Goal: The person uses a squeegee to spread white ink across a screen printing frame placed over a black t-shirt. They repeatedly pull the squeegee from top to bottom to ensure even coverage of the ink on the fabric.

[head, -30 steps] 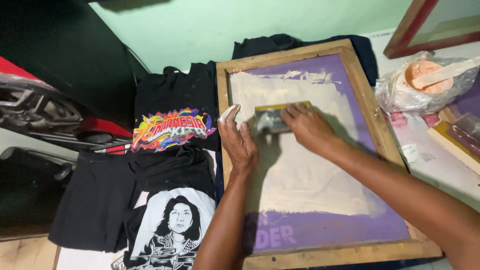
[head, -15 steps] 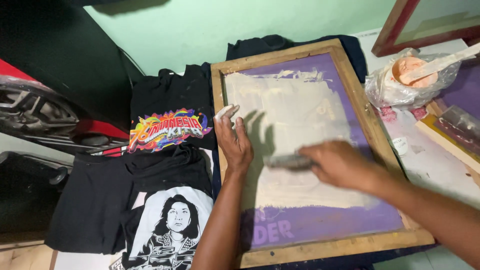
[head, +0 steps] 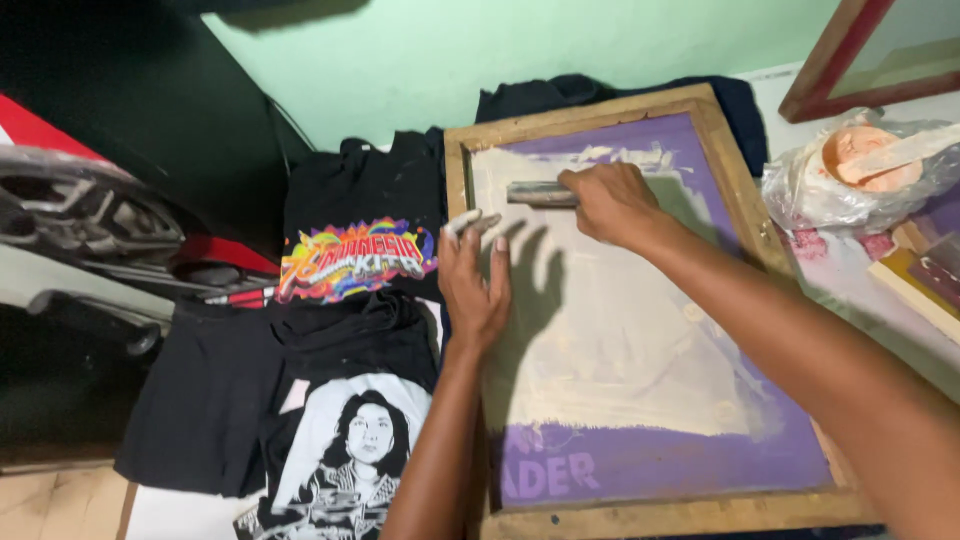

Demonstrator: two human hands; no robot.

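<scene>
One wooden-framed purple printing screen (head: 720, 150) lies under both hands: the left hand (head: 478, 285) is pressed flat with spread fingers, the right hand (head: 612, 203) grips one grey squeegee (head: 535, 193). Two printed black shirts (head: 355, 260) (left of the hands) lie below a green wall (head: 520, 50).

The screen frame (head: 455, 180) is bare, unvarnished wood, pale and matt, with rough grain. Its mesh (head: 640, 470) is a fine purple fabric, smooth and dull, coated over most of its face with wet, cream-white ink (head: 610, 340) that lies thick and streaky. The squeegee (head: 540, 193) under the right hand (head: 610, 200) looks like grey, ink-smeared wood or rubber; the view is too blurred to tell which. The black shirts (head: 350, 190) are soft matt cotton-like cloth with flat colour prints. The bag (head: 810, 190) is thin, crinkled, glossy clear plastic.
</scene>
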